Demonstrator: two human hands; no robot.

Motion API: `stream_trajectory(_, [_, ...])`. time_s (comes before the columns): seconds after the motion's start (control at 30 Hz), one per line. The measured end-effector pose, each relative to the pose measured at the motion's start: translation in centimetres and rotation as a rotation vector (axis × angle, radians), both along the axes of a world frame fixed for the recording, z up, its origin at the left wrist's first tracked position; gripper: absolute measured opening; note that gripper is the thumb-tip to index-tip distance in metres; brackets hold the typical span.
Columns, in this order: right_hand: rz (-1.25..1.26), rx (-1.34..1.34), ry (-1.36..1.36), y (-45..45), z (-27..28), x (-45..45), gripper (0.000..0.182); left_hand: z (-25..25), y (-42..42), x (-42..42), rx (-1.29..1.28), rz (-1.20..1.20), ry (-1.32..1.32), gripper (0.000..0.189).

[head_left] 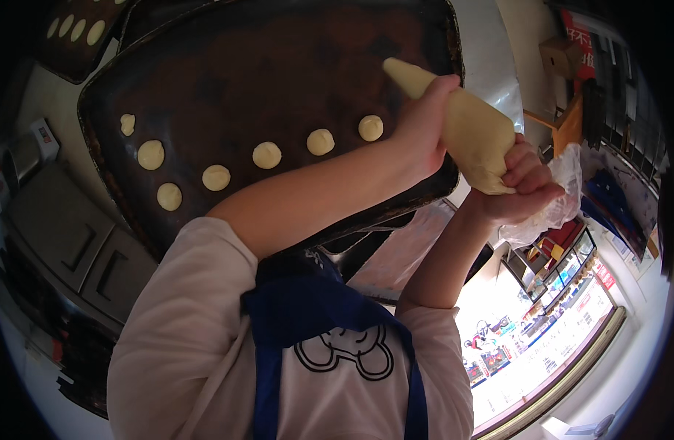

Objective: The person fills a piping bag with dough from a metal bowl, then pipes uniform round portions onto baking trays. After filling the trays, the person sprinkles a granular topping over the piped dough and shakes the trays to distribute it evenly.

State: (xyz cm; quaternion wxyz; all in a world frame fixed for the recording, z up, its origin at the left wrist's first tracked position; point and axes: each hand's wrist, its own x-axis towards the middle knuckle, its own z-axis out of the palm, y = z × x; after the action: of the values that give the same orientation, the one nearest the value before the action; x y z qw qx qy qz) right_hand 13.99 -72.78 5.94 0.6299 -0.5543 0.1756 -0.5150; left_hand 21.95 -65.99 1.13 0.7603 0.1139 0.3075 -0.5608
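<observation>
A dark baking tray [271, 71] lies before me, with several round dabs of pale batter [267, 155] along its near side. One smaller, uneven dab [127, 125] sits near the left edge. My left hand [433, 124] wraps around the front part of a filled piping bag [480, 129]. Its narrow tip points up and to the left, over the tray. At the other end, my right hand [526, 173] clenches the gathered neck of the bag. Loose clear plastic [559, 192] spills out behind that fist. Part of the piping bag is hidden by my fingers.
Another tray [78, 49] with oval pale dabs is at the upper left. A metal cabinet with handles [67, 236] stands at left. A pale work surface [488, 60] borders the tray on the right. Beyond are a cardboard box [560, 58] and a bright shopfront [535, 341].
</observation>
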Motion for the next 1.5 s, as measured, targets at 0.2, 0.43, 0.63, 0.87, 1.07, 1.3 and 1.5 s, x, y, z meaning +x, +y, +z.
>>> stream_trajectory(0.2, [0.069, 0.036, 0.261, 1.7, -0.6, 1.7, 0.056, -1.0, 2.6, 0.5, 0.024, -0.044, 0.074, 0.049])
stream_trajectory(0.43, [-0.043, 0.005, 0.397, 2.6, 0.1, 2.3, 0.057, -1.1, 3.4, 0.3, -0.057, -0.025, 0.136, 0.045])
stream_trajectory(0.63, [-0.154, -0.126, 0.236, 4.7, 0.6, 3.7, 0.056, -0.5, 3.8, 2.3, -0.07, -0.041, 0.109, 0.042])
stream_trajectory(0.87, [0.19, 0.04, 0.175, 6.4, 0.5, 4.1, 0.057, -0.1, 8.3, 1.8, 0.03, 0.093, 0.029, 0.046])
stream_trajectory(1.07, [0.151, -0.036, 0.401, 8.3, 0.3, 5.5, 0.057, -1.1, 9.8, 2.3, -0.007, 0.109, 0.138, 0.049])
stream_trajectory(1.3, [0.018, -0.068, 0.324, 8.8, 0.4, 6.8, 0.056, -1.2, 10.0, 3.0, -0.145, 0.174, 0.071, 0.045])
stream_trajectory(1.5, [0.341, 0.0, 0.056, 11.5, 1.3, 7.1, 0.056, 1.3, 13.9, 3.9, -0.063, 0.297, -0.081, 0.039])
